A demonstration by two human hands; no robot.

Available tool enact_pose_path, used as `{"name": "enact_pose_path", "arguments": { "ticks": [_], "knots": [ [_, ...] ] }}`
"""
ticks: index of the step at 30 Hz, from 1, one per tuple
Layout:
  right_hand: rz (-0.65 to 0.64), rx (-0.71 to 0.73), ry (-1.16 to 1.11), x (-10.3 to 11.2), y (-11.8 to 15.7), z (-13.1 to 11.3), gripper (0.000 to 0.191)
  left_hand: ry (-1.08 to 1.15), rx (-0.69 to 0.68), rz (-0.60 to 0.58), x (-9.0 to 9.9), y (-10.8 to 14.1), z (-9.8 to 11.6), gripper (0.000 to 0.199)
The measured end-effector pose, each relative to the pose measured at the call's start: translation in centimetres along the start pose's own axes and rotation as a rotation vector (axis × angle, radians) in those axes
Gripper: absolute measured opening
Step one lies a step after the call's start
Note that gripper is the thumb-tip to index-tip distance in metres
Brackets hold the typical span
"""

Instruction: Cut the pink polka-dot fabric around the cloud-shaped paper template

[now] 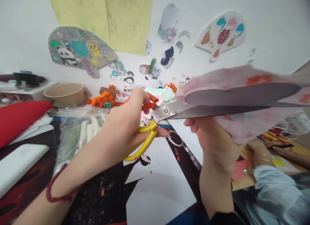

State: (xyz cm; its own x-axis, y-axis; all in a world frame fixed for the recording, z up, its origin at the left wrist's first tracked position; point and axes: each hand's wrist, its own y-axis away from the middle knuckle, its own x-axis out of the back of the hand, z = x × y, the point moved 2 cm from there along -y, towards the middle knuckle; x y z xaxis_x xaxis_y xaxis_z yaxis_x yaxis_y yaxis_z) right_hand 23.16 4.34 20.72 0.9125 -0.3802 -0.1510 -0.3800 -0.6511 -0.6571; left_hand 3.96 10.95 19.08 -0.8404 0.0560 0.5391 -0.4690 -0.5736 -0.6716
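Scissors [167, 112] with one red and one yellow handle are in my left hand [128, 118], fingers through the loops. Their dark blades point right, across a thin pink sheet with orange flowers [242, 128], cloth or paper. My right hand [213, 137] holds this sheet from below, fingers curled beneath the blades. A long grey-purple shape [230, 97] lies along the upper blade; whether it is part of the blade or a gap in the sheet, I cannot tell. White paper [162, 192] lies on the dark table under my hands.
A clear bag of pale sticks [87, 131], orange flowers [104, 99] and a round tan container [64, 94] stand at left. A white box-like object [21, 166] is nearer. A ring [176, 137] lies mid-table. At right, another person's sleeve [278, 192] and hands show.
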Motion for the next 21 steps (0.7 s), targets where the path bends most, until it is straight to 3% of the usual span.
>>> {"name": "enact_pose_path", "arguments": {
  "ticks": [7,13,17,21],
  "knots": [
    [-0.085,0.082,-0.023,0.1,-0.3,0.7,0.02,-0.016,0.01,-0.008,0.1,0.1,0.0,0.045],
    [0.041,0.095,0.026,0.5,-0.5,1.5,0.016,-0.042,-0.017,0.019,-0.1,0.2,0.0,0.043],
    [0.055,0.121,0.029,0.5,-0.7,1.6,0.013,-0.096,-0.041,0.077,-0.2,0.1,0.1,0.05],
    [0.037,0.11,0.012,0.2,-0.5,1.3,0.024,-0.124,-0.118,0.097,-0.4,0.0,-0.5,0.056]
  ]
}}
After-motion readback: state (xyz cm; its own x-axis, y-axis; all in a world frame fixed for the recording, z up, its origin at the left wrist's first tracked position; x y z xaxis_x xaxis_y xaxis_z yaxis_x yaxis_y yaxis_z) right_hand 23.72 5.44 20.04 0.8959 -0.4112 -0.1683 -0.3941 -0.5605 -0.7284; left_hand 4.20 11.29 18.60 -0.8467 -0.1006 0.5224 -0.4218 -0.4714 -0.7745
